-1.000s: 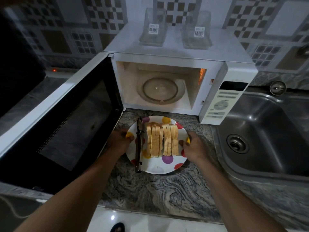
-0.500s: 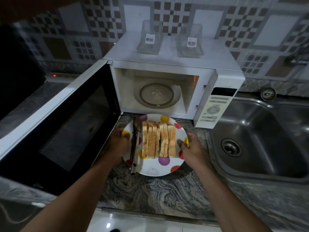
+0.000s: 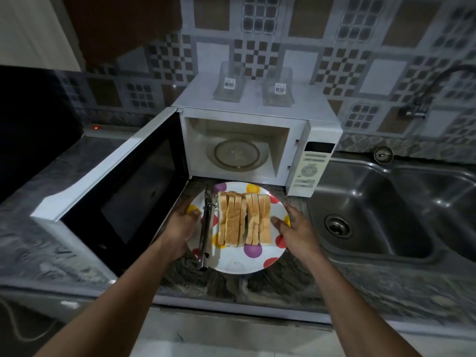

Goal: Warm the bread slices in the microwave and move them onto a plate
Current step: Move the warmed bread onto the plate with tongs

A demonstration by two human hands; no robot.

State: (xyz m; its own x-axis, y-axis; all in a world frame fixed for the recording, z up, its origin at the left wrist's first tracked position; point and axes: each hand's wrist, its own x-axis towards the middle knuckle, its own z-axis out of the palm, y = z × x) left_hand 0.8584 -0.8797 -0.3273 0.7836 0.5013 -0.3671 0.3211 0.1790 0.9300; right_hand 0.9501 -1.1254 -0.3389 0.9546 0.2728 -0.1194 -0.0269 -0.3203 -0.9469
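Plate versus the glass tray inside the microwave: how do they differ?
The plate is white with coloured dots; the glass tray is clear. The plate carries bread slices and tongs; the glass tray is bare. Both are round.

We see a steel sink (image 3: pixel 386 207) set into a grey, veined stone counter (image 3: pixel 283 287). Behind the sink, the wall (image 3: pixel 304 50) is tiled in grey, white and brown squares and checks, and a dark curved tap (image 3: pixel 435 86) is fixed to it. Far left of the sink, a small red light (image 3: pixel 96 127) glows below a brown cupboard (image 3: pixel 123 29). In front of the sink, beyond the counter's edge, we see pale floor (image 3: pixel 231 338). The room is dim.
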